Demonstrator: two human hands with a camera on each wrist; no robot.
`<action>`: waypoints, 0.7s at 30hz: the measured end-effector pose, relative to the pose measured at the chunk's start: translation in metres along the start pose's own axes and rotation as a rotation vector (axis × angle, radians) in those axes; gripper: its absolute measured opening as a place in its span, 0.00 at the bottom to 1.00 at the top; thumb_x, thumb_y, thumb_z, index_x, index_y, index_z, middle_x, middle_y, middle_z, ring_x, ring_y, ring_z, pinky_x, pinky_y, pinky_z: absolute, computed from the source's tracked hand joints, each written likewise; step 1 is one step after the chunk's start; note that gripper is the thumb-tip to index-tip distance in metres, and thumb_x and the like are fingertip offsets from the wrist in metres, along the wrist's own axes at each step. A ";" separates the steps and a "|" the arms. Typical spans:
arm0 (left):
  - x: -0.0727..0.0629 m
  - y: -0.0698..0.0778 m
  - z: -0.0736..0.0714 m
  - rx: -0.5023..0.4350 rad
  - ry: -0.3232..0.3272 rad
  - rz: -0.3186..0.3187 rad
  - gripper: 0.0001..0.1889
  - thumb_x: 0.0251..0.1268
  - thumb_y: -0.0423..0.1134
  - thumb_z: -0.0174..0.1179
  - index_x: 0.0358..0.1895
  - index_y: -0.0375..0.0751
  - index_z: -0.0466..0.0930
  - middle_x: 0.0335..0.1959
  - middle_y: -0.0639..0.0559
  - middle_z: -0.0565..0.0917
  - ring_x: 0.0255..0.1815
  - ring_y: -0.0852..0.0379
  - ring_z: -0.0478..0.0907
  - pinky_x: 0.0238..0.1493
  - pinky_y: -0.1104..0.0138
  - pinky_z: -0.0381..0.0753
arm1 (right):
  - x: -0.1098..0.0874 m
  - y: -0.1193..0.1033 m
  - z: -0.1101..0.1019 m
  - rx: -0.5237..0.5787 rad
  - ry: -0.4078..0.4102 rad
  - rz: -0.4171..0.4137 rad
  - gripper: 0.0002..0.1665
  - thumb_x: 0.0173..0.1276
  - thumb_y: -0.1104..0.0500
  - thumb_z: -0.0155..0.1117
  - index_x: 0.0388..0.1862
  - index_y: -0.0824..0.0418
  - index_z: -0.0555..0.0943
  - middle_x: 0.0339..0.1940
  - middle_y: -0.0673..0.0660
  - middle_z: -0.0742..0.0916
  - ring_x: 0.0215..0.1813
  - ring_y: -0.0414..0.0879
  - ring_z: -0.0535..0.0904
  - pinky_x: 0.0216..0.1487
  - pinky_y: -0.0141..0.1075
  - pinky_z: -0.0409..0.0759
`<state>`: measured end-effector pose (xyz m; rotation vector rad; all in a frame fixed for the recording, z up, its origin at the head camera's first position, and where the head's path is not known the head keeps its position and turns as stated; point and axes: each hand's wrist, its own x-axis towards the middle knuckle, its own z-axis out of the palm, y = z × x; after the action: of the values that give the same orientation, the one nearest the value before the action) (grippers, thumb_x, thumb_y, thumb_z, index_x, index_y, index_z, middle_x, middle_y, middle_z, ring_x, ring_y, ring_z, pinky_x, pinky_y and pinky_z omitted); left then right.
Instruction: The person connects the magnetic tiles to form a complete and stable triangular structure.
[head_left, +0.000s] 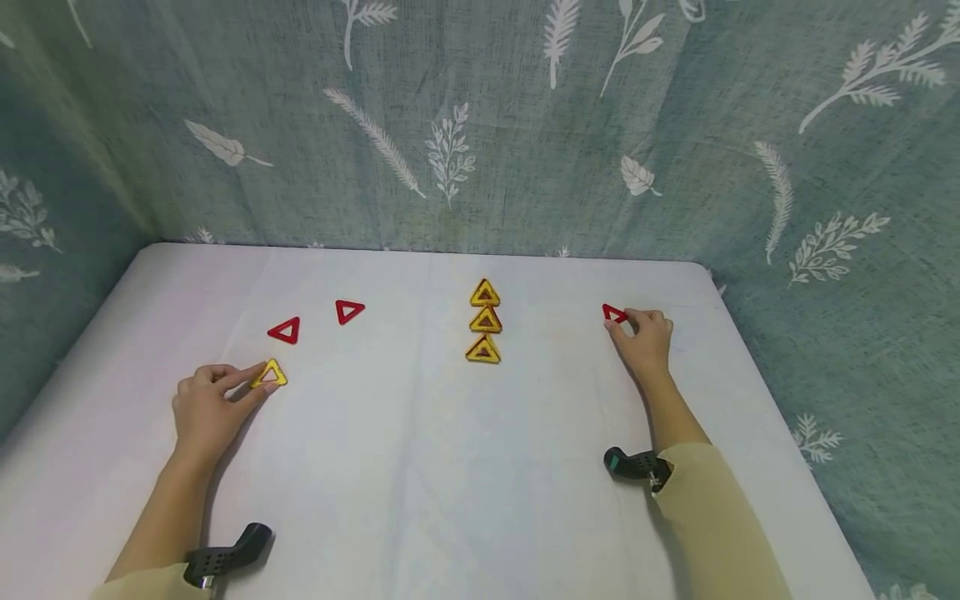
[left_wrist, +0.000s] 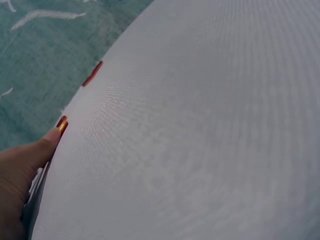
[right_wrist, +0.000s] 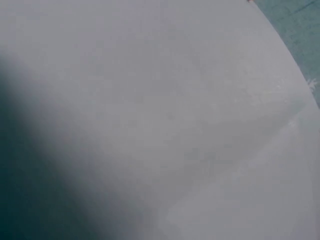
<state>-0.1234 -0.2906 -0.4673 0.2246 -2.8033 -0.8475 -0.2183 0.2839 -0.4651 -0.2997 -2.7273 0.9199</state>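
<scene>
At the left of the white table, my left hand pinches a small yellow triangle frame between thumb and fingers. In the left wrist view the thumb meets the yellow piece, which shows a red edge. Far to the right, my right hand pinches a red triangle frame at its right side, at the table surface. The right wrist view does not show this hand clearly. Two loose red triangle frames, one nearer and one farther, lie beyond the left hand.
Three yellow triangles with red showing at their edges form a column mid-table: far, middle and near. Green leaf-patterned cloth hangs behind the white table. Black wrist cameras sit on the left and right wrists.
</scene>
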 end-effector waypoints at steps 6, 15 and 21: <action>-0.004 0.005 0.003 0.014 -0.023 0.053 0.24 0.61 0.47 0.62 0.55 0.35 0.78 0.47 0.33 0.68 0.52 0.34 0.59 0.41 0.46 0.55 | -0.010 0.000 0.000 0.006 -0.020 -0.012 0.32 0.64 0.49 0.63 0.60 0.68 0.74 0.56 0.67 0.73 0.60 0.60 0.62 0.54 0.52 0.67; -0.008 0.008 0.007 0.007 -0.029 0.133 0.22 0.57 0.42 0.66 0.53 0.34 0.79 0.44 0.36 0.70 0.47 0.37 0.61 0.38 0.51 0.55 | -0.020 -0.002 -0.001 0.009 -0.037 -0.068 0.31 0.63 0.50 0.64 0.59 0.68 0.75 0.53 0.66 0.74 0.59 0.59 0.62 0.53 0.50 0.68; -0.014 0.018 0.012 -0.003 -0.032 0.172 0.21 0.56 0.42 0.67 0.51 0.35 0.81 0.43 0.37 0.72 0.46 0.38 0.63 0.40 0.50 0.55 | -0.029 -0.002 0.001 0.022 -0.041 -0.124 0.29 0.61 0.52 0.66 0.56 0.68 0.77 0.49 0.65 0.77 0.57 0.58 0.63 0.50 0.48 0.67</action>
<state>-0.1143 -0.2665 -0.4694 -0.0308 -2.8005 -0.8223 -0.1914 0.2737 -0.4690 -0.1076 -2.7346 0.9314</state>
